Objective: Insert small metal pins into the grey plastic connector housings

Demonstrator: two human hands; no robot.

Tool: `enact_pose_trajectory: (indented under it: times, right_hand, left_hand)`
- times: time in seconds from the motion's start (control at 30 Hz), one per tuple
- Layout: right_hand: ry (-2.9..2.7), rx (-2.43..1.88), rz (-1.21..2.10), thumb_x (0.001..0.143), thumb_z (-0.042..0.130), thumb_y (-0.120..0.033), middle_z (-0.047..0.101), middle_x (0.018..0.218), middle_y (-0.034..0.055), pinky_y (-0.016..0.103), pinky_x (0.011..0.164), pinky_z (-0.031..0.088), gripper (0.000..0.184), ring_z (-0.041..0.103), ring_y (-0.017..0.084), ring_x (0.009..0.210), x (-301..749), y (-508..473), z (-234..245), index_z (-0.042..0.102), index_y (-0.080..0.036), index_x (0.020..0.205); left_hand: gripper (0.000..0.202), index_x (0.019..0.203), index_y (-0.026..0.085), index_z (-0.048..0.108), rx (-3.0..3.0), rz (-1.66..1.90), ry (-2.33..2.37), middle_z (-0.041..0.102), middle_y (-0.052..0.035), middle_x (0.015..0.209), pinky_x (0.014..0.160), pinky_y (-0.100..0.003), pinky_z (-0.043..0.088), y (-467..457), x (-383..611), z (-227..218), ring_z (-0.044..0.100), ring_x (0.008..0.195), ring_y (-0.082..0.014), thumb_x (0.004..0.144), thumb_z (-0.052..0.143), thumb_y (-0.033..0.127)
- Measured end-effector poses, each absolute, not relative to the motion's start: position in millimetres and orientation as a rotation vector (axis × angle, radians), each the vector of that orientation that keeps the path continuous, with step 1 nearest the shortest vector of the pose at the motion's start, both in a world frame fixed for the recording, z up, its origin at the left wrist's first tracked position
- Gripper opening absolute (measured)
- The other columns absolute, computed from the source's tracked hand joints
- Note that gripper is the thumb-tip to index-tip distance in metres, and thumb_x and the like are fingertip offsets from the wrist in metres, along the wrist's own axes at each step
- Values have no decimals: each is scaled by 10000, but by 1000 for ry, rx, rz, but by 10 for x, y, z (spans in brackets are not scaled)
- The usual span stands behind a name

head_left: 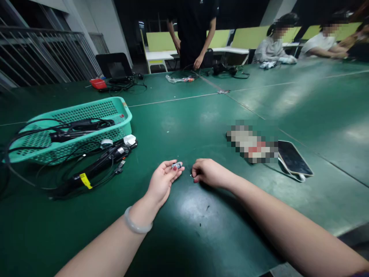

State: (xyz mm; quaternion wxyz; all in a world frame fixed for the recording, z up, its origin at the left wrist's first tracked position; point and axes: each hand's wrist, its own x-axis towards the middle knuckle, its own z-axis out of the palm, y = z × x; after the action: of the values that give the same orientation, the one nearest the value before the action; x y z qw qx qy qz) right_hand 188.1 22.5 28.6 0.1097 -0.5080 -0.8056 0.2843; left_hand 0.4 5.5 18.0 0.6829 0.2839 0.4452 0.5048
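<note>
The left hand (pixel 163 181) lies palm up on the green surface (pixel 201 115), its grip half curled, pinching a small silvery part (pixel 177 166) between thumb and fingertips. Just beside it the right hand (pixel 209 173) rests knuckles up, fingers tucked under; whether its grip holds anything cannot be told. A teal basket (pixel 121 111) stands well apart.

From the camera on my head, the view faces forward and down over a broad dark-green matte table (pixel 187 123), wide-angled and close. My left hand (pixel 163 181) and right hand (pixel 209 173) lie near, low at centre.
</note>
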Motion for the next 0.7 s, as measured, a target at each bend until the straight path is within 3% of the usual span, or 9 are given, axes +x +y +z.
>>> enact_pose_trajectory:
  times: [0.23, 0.57, 0.7]
  right_hand:
    - [-2321, -1440, 802, 757, 501, -43, 601, 727, 21, 245, 706, 413, 185, 537, 127, 687, 1874, 278, 221, 613, -160, 667]
    - [-2009, -1526, 916, 821, 571, -235, 707, 784, 23, 261, 695, 443, 147, 602, 144, 717, 1854, 245, 306, 699, -170, 790]
    - [-2027, -1566, 845, 822, 581, -232, 718, 775, 20, 264, 679, 452, 150, 614, 147, 702, 1849, 235, 329, 715, -181, 776]
  left_hand:
    - [189, 914, 125, 594, 638, 1116, 1008, 718, -67, 911, 899, -317, 497, 58, 15, 161, 689, 805, -122, 749, 681, 97]
    - [286, 912, 118, 618, 720, 1082, 1006, 710, -52, 892, 920, -343, 482, 40, 47, 140, 686, 804, -125, 657, 727, 49]
    - [276, 919, 117, 620, 740, 1089, 1015, 705, -52, 891, 915, -339, 480, 35, 51, 138, 686, 802, -123, 669, 705, 37]
